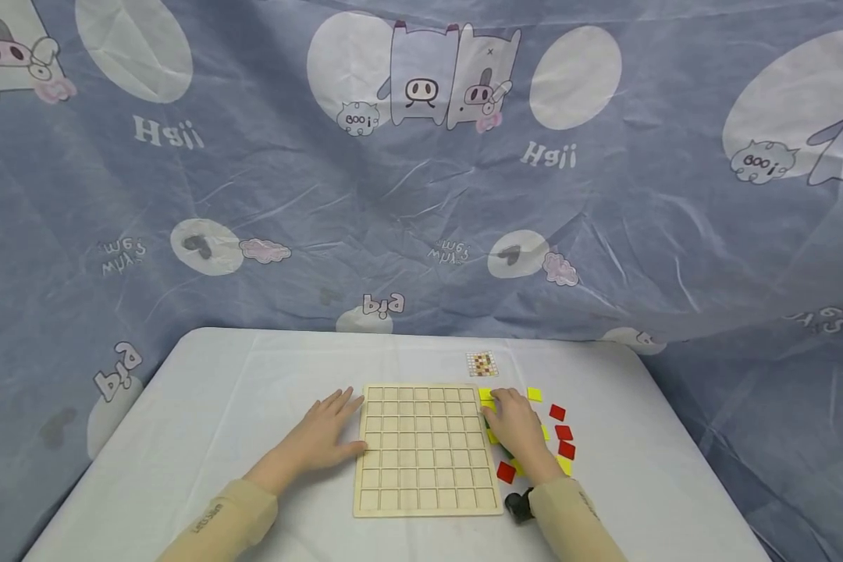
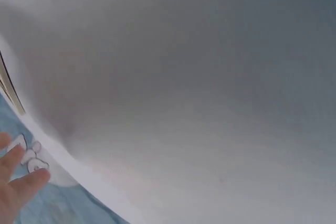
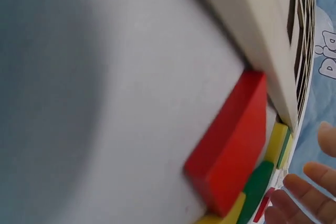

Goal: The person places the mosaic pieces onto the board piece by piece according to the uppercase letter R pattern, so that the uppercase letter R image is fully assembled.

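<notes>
A pale wooden board (image 1: 427, 459) with a grid of square recesses lies flat on the table. My left hand (image 1: 318, 439) rests beside its left edge, fingers spread, thumb and fingertips at the rim; in the left wrist view only a few fingers (image 2: 26, 187) show. Over the tiles at the board's right edge is my right hand (image 1: 518, 428), its fingers loosely extended. Near it are yellow tiles (image 1: 485, 393), red tiles (image 1: 558, 412) and partly covered green ones. In the right wrist view, a red tile (image 3: 231, 142) touches the board's side; no tile shows between the fingers (image 3: 302, 195).
A small card with a coloured grid pattern (image 1: 481, 364) lies behind the board's far right corner. By the right sleeve sits a black object (image 1: 517, 507), partly hidden. White cloth covers the table (image 1: 281, 367); a blue-grey printed curtain (image 1: 365, 195) hangs behind it.
</notes>
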`<state>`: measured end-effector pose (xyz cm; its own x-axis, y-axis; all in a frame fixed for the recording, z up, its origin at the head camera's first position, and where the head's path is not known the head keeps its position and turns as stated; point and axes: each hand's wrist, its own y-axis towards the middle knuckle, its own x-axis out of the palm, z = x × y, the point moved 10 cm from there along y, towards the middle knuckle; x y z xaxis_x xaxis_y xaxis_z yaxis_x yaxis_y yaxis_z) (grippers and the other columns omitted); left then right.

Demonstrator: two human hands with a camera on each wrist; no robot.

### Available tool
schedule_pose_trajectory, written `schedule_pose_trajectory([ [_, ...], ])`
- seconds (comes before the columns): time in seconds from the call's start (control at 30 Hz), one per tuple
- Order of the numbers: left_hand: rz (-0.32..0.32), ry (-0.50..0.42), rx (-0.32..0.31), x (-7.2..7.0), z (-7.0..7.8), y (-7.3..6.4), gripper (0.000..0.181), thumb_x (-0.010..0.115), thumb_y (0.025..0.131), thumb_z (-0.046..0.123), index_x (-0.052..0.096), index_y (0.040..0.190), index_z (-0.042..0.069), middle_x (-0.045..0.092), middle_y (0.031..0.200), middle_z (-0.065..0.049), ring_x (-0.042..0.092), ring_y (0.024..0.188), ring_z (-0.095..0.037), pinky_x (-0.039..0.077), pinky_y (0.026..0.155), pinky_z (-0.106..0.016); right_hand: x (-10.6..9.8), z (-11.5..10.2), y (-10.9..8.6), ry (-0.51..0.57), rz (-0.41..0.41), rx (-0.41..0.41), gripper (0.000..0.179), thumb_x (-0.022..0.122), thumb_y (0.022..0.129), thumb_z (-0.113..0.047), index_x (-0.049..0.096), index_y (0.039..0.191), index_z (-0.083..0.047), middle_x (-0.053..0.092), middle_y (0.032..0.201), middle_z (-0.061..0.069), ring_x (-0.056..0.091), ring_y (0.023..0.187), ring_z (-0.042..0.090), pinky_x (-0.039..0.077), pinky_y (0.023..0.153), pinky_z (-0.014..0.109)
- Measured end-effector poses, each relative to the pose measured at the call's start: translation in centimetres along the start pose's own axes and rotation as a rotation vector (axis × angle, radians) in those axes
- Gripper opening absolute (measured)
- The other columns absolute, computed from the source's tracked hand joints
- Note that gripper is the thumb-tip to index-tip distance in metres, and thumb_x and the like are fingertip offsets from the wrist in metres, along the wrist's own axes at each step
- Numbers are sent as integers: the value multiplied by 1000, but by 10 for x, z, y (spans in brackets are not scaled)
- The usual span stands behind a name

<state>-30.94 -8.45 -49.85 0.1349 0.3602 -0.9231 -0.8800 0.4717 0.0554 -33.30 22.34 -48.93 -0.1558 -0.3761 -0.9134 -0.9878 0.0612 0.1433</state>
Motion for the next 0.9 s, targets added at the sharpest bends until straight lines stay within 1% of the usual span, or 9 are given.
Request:
schedule_pose_trajectory([
  [0.07, -36, -18, 0, 6, 3, -1, 80, 68, 88, 51, 40, 149, 7, 31, 158, -22, 29, 146, -44, 25, 112, -70, 3, 2, 1, 33, -5, 23, 42, 72, 90, -22, 63, 122, 3, 64, 116, 19, 62, 108, 34, 53, 96, 49],
  [0.2, -96, 6, -3, 17, 5, -4, 84, 69, 86, 53, 39, 150, 8, 29, 160, -20, 28, 146, -44, 26, 113, -69, 8, 6, 4, 65, -15, 55, 39, 74, 88, -19, 64, 118, 3, 65, 112, 17, 63, 104, 32, 53, 95, 47],
  [0.33, -123, 32, -10, 23, 3, -7, 87, 71, 83, 55, 39, 151, 9, 29, 160, -18, 28, 146, -43, 26, 113, -69, 10, 8, 8, 70, -24, 72, 37, 76, 87, -17, 65, 116, 3, 64, 110, 16, 61, 99, 29, 53, 94, 45],
  [0.4, -137, 22, -15, 24, 3, -8, 88, 71, 82, 55, 40, 150, 10, 29, 160, -18, 28, 146, -43, 25, 113, -70, 11, 10, 10, 91, -40, 97, 37, 76, 87, -17, 66, 116, 2, 63, 110, 15, 59, 96, 27, 53, 92, 44],
  [0.47, -151, 10, -21, 25, 1, -8, 87, 71, 82, 55, 40, 150, 11, 30, 160, -17, 28, 147, -43, 25, 113, -69, 14, 14, 12, 135, -60, 133, 36, 76, 87, -16, 66, 116, 2, 61, 108, 15, 57, 92, 26, 53, 88, 42],
  [0.6, -161, -1, -32, 27, -2, -10, 87, 70, 83, 58, 40, 151, 13, 32, 160, -15, 28, 147, -41, 24, 115, -67, 19, 25, 15, 248, -95, 218, 34, 76, 86, -14, 66, 116, 1, 59, 105, 14, 53, 88, 24, 51, 81, 37],
  [0.67, -158, -3, -32, 27, -3, -10, 87, 69, 83, 58, 39, 151, 14, 32, 160, -14, 28, 147, -41, 23, 115, -67, 22, 30, 16, 291, -105, 246, 34, 76, 86, -13, 66, 116, 1, 59, 106, 15, 53, 89, 24, 51, 81, 36],
  [0.73, -153, -6, -26, 27, -3, -10, 87, 69, 83, 59, 39, 151, 14, 32, 160, -15, 28, 147, -41, 23, 116, -66, 23, 33, 16, 313, -109, 259, 34, 77, 86, -13, 66, 116, 1, 61, 107, 16, 54, 89, 24, 52, 81, 37],
  [0.9, -143, -17, -14, 27, -3, -10, 87, 68, 83, 59, 38, 152, 15, 32, 160, -15, 28, 147, -41, 22, 116, -67, 23, 35, 18, 315, -115, 266, 35, 77, 86, -15, 66, 116, 0, 64, 110, 16, 56, 89, 24, 53, 81, 37],
])
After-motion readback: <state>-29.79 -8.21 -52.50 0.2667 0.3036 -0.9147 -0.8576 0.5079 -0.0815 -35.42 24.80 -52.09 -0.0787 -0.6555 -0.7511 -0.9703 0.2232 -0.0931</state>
